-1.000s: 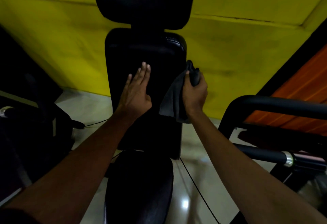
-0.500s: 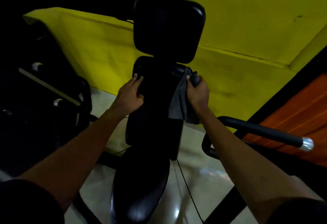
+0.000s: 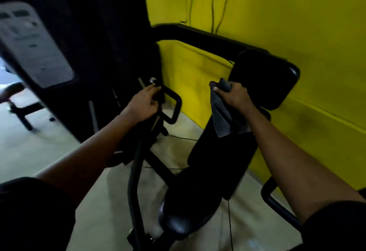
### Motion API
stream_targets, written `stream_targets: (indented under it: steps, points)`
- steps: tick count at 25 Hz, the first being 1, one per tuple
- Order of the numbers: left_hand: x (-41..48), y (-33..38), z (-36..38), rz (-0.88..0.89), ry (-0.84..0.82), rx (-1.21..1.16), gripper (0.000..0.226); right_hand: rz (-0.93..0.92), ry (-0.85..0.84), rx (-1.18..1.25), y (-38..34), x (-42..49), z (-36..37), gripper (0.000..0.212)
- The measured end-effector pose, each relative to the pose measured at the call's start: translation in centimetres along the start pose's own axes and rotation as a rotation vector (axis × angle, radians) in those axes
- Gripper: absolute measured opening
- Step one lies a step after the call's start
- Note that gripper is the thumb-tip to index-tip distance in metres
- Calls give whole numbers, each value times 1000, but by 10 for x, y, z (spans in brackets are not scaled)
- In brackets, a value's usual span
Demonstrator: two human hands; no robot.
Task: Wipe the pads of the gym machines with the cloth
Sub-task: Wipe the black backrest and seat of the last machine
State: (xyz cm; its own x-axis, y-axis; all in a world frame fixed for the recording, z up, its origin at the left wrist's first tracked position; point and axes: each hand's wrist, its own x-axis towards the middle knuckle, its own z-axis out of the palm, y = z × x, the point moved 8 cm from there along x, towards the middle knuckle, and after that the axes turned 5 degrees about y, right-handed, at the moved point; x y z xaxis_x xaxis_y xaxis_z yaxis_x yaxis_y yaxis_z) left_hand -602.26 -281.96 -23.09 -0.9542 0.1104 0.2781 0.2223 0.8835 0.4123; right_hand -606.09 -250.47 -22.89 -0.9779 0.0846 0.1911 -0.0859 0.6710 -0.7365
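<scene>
A person's right hand [image 3: 235,96] grips a bunched grey cloth [image 3: 221,117] at the lower left corner of the black headrest pad [image 3: 265,80] of a seated gym machine. The loose end of the cloth hangs down in front of the top of the long back pad [image 3: 223,161]. The dim light does not show whether the cloth touches either pad. Below the back pad, the glossy seat pad [image 3: 190,211] catches a dull reflection. The left hand [image 3: 142,104] reaches out to the left, well apart from the pads, with its fingers curled round a black loop handle [image 3: 176,104] just below a small silver knob [image 3: 152,80] on the machine's frame. A tall dark housing with a blurred grey placard [image 3: 33,46] rises on the left. A thick black frame arm [image 3: 198,40] runs from it to the headrest pad. Behind the machine stands a yellow wall [image 3: 297,22], with thin dark cables [image 3: 215,2] trailing down it. A pale floor [image 3: 111,201] lies beneath. Both forearms are bare, with dark sleeves at the bottom edge of the view.
</scene>
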Motion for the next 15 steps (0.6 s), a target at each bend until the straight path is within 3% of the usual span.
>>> stream_targets:
  steps: [6, 15]
  points:
    - [-85, -79, -118, -185, 178, 27, 63, -225, -126, 53, -148, -14, 69, 42]
    - [-311, -176, -309, -485, 425, 202, 61, -600, -422, 86, -397, -150, 198, 34]
